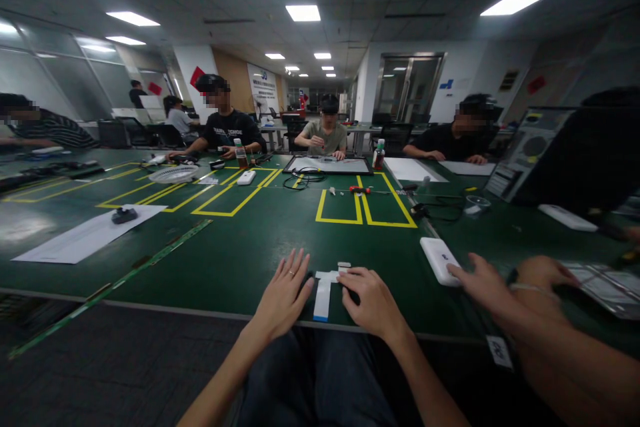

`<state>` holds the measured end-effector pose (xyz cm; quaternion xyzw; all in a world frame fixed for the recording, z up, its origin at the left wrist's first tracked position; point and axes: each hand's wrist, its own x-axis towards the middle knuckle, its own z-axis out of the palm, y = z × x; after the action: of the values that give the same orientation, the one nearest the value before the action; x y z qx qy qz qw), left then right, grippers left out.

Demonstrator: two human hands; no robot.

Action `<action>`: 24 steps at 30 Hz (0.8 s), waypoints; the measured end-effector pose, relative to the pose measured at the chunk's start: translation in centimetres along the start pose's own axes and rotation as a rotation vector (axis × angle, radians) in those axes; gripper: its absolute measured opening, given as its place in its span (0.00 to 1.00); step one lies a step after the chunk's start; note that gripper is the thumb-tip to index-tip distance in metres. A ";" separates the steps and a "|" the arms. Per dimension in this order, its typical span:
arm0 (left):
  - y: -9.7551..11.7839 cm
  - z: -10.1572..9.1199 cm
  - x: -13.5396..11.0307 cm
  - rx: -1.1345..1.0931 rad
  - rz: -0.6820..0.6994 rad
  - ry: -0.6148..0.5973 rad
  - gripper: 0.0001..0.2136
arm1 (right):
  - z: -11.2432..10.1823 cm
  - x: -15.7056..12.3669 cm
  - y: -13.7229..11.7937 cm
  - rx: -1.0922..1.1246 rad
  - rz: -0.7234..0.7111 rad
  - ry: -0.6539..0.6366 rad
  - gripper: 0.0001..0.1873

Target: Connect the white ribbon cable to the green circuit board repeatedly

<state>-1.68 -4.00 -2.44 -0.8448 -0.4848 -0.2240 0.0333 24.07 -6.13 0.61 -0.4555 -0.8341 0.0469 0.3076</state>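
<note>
A white flat ribbon cable (323,297) with a blue-tipped end lies on the green table, near its front edge. Its upper part bends to the right, toward a small connector end (344,265). Flat on the table just left of the cable is my left hand (285,293), fingers stretched out, with a ring on one finger. My right hand (371,299) rests on the other side with bent fingers. Its fingertips touch the cable's upper right end and partly cover it, while the thumb stays apart, so nothing looks pinched.
A long green circuit strip (150,263) juts over the front edge at left, near a paper sheet (85,237). On the right, a co-worker's hand (483,283) touches a white power bank (440,260). Co-workers sit opposite; a computer tower (530,153) stands far right.
</note>
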 end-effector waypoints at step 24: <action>-27.5 -10.0 -8.7 0.435 -1.071 -0.138 0.37 | 0.0 0.0 -0.1 0.010 0.019 0.016 0.18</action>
<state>-31.86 0.78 -1.46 -0.4680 -0.8805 -0.0494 0.0567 24.02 -6.19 0.59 -0.4623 -0.8269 0.0503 0.3161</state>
